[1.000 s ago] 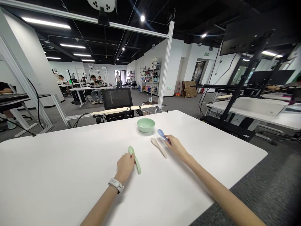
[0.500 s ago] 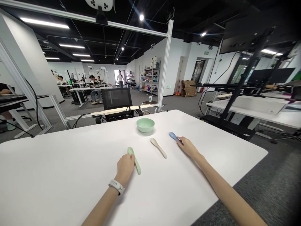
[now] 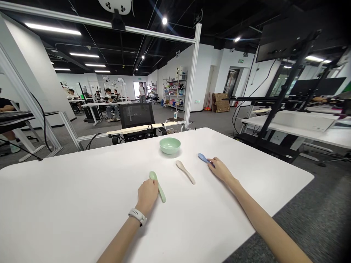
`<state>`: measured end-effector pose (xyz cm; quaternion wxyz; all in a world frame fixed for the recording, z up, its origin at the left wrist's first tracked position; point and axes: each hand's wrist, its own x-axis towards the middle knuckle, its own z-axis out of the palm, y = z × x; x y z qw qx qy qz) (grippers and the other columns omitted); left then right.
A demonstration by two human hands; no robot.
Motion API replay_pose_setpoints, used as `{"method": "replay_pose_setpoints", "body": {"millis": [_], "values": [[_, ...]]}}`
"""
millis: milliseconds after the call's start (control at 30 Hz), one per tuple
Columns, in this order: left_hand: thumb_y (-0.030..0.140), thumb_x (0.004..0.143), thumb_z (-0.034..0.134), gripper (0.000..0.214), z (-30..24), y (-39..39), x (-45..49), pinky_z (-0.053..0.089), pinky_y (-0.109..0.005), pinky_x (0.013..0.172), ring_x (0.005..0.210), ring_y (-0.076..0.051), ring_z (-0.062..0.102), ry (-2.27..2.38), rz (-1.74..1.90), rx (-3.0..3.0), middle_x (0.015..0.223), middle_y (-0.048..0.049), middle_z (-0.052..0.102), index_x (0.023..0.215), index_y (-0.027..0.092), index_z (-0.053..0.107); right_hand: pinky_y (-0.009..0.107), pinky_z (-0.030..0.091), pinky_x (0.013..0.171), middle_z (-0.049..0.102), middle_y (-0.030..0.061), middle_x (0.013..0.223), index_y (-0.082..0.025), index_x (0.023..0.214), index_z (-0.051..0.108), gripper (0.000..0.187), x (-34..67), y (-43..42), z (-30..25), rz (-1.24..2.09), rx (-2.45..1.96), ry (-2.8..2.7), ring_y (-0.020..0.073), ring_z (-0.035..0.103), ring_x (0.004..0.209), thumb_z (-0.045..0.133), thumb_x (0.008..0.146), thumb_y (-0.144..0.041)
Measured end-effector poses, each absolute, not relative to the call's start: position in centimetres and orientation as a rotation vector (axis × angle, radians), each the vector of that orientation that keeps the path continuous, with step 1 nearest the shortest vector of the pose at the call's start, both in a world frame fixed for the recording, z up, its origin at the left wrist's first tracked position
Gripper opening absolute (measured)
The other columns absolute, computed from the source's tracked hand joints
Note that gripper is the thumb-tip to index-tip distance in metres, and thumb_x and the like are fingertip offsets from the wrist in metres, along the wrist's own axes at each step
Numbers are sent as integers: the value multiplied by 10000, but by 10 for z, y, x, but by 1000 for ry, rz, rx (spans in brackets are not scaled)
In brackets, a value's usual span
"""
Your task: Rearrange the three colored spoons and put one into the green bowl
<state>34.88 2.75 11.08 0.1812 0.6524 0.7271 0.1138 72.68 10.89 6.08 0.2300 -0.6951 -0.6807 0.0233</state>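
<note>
My left hand (image 3: 148, 194) is closed on the upper handle of a green spoon (image 3: 162, 193), whose bowl end points away from me. A blue spoon (image 3: 203, 157) is gripped at its handle by my right hand (image 3: 219, 169), thumb and fingers closed around it. Between the two hands a cream spoon (image 3: 185, 172) lies on the white table (image 3: 82, 204), touched by neither. Beyond the spoons stands a light green bowl (image 3: 170, 146), upright; nothing shows inside it. My left fingertips are partly hidden behind the hand.
A metal frame (image 3: 196, 73) rises behind the table's far edge, and a black mesh chair (image 3: 137, 115) stands beyond it. At the right is a dark monitor stand (image 3: 282, 91) beside another white desk (image 3: 331, 136). Several people are in the background.
Both hands and the spoons stay nearly in place; the view has shifted very slightly. My right fingers have tightened a little around the blue spoon's handle. A distant standing person has moved slightly right.
</note>
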Motion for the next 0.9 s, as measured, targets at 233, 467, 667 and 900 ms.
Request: {"method": "replay_pose_setpoints", "body": {"millis": [233, 467, 667, 900], "values": [[315, 1032, 234, 552, 111, 28, 348, 444, -345, 831, 1033, -254, 743, 2066, 321, 1829, 1123, -195, 825, 1003, 128, 752, 291, 487, 872, 688, 125, 1139, -150, 1312, 741, 396, 729, 112, 56, 42, -1922, -1862, 222, 691, 949, 481, 1027, -236], [313, 1033, 237, 556, 110, 29, 349, 451, -353, 833, 996, -260, 744, 2067, 315, 1817, 1121, -187, 823, 1024, 112, 755, 301, 483, 891, 680, 141, 1172, -132, 1370, 703, 417, 730, 113, 54, 38, -1943, -1896, 234, 685, 1003, 474, 1042, -249], [324, 1035, 234, 564, 109, 30, 349, 455, -347, 830, 1015, -261, 741, 2077, 316, 1800, 1137, -186, 818, 1027, 108, 755, 316, 500, 889, 684, 143, 1153, -135, 1360, 710, 415, 732, 114, 52, 23, -1913, -1885, 256, 696, 1026, 487, 1031, -253], [324, 1035, 235, 563, 108, 31, 348, 452, -342, 836, 1003, -251, 741, 2068, 334, 1803, 1126, -183, 821, 1022, 111, 756, 302, 500, 910, 689, 139, 1166, -149, 1366, 703, 409, 733, 115, 51, 23, -1934, -1891, 247, 704, 1047, 478, 1040, -251]]}}
